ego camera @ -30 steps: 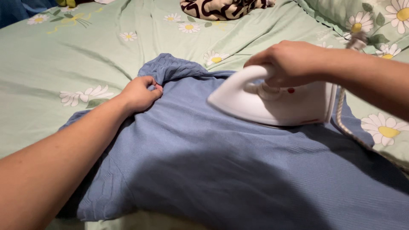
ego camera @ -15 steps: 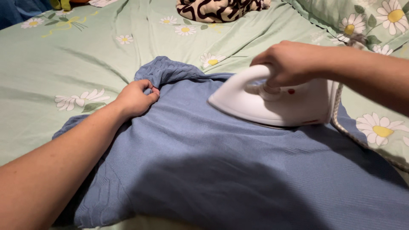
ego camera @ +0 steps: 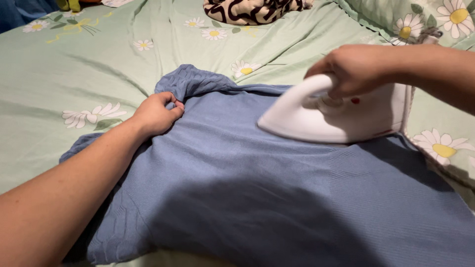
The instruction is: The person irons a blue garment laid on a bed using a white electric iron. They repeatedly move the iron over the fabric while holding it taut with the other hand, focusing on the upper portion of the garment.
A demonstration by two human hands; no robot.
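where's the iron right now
In the head view, the white iron sits right of centre on the blue sweater, gripped by the right hand.

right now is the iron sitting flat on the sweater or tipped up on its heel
Flat. The white iron lies soleplate-down on the blue sweater, right hand gripping its handle.

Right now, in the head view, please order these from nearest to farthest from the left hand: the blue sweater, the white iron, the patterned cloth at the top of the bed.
1. Blue sweater: the left hand grips its fabric, near the collar.
2. White iron: to the right, on the sweater, held by the right hand.
3. Patterned cloth: far up, at the top edge of the bed.
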